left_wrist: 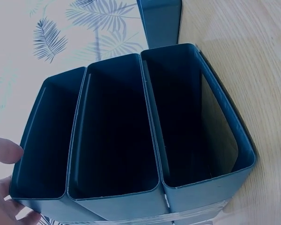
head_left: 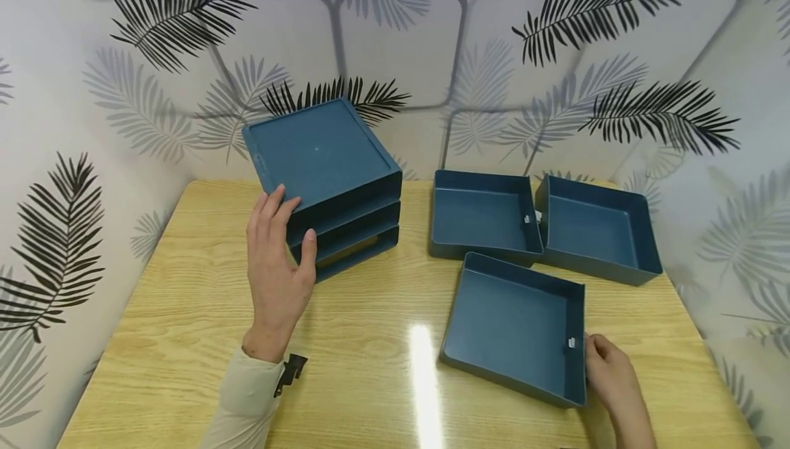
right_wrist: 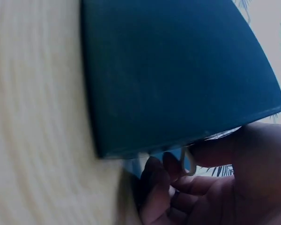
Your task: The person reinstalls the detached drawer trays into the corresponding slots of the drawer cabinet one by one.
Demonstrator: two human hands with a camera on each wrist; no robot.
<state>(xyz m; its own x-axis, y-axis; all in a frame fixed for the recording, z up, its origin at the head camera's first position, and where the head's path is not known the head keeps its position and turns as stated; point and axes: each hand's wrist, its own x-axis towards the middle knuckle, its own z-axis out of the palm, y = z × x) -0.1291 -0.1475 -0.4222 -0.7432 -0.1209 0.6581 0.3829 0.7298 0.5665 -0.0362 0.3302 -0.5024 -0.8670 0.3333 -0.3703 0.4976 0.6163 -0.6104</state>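
A blue plastic three-tier drawer cabinet (head_left: 324, 154) stands at the back left of the table, its three front slots open and hollow in the left wrist view. My left hand (head_left: 278, 284) rests on its near left corner, fingers on the top and thumb by the front edge. At the front right lies a blue drawer (head_left: 509, 329), open side up. My right hand (head_left: 617, 377) pinches that drawer's front by a small pale loop handle (right_wrist: 191, 164), seen in the right wrist view. The drawer's front hides part of the fingertips.
Two more blue drawers, a left one (head_left: 481, 216) and a right one (head_left: 595, 229), lie side by side behind the pinched drawer. All stand on a wooden table (head_left: 364, 367) against a leaf-patterned wall covering (head_left: 395, 44). Clear tape (left_wrist: 150, 219) runs along the cabinet's side.
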